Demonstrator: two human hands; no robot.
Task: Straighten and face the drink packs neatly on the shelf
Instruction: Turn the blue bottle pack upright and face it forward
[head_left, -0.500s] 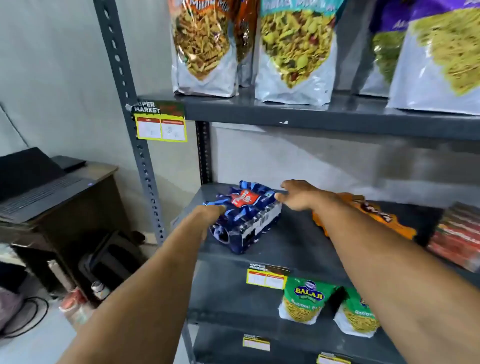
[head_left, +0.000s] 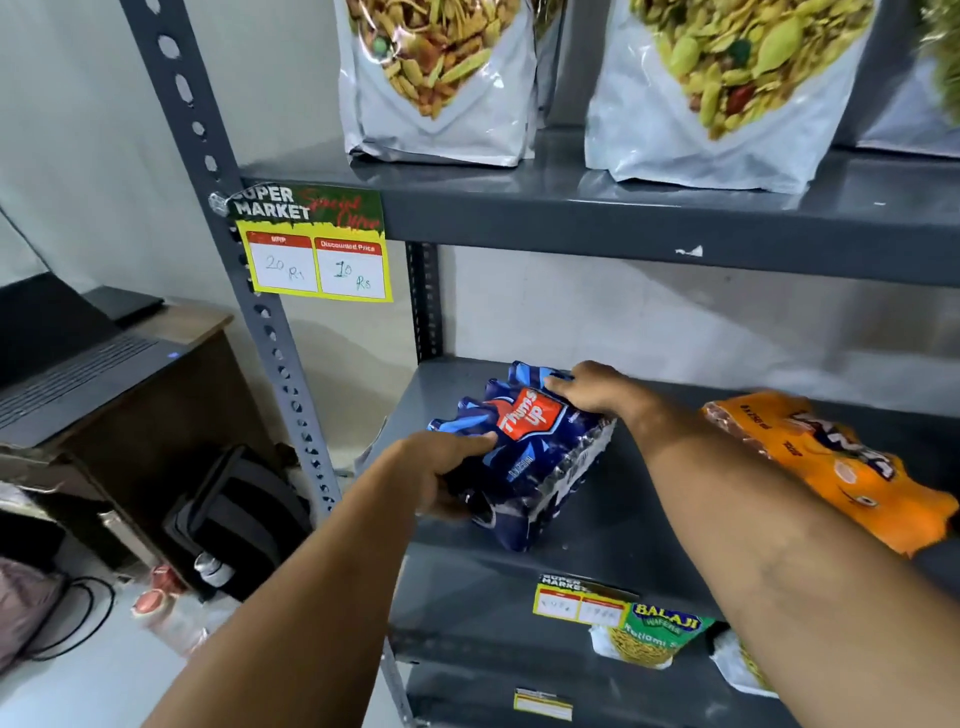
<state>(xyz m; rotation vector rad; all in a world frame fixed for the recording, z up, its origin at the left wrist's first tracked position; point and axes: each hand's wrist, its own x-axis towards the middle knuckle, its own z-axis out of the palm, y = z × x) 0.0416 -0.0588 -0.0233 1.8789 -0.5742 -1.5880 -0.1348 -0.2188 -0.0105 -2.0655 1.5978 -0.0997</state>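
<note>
A blue shrink-wrapped Thums Up drink pack (head_left: 535, 457) lies skewed on the grey middle shelf (head_left: 623, 519), near its left end. My left hand (head_left: 441, 473) grips the pack's near left corner, fingers curled over the wrap. At the far right corner my right hand (head_left: 592, 389) holds the top edge. An orange drink pack (head_left: 831, 467) lies tilted to the right, partly behind my right forearm.
Large snack bags (head_left: 441, 78) stand on the upper shelf. A price tag (head_left: 317, 249) hangs on the shelf post. Balaji wafer packets (head_left: 654, 634) sit on the lower shelf. A desk with a laptop (head_left: 67, 358) and a backpack (head_left: 239, 525) are to the left.
Both hands have closed onto the blue pack, the left now gripping its near corner and the right resting on its far corner. The view has come closer.
</note>
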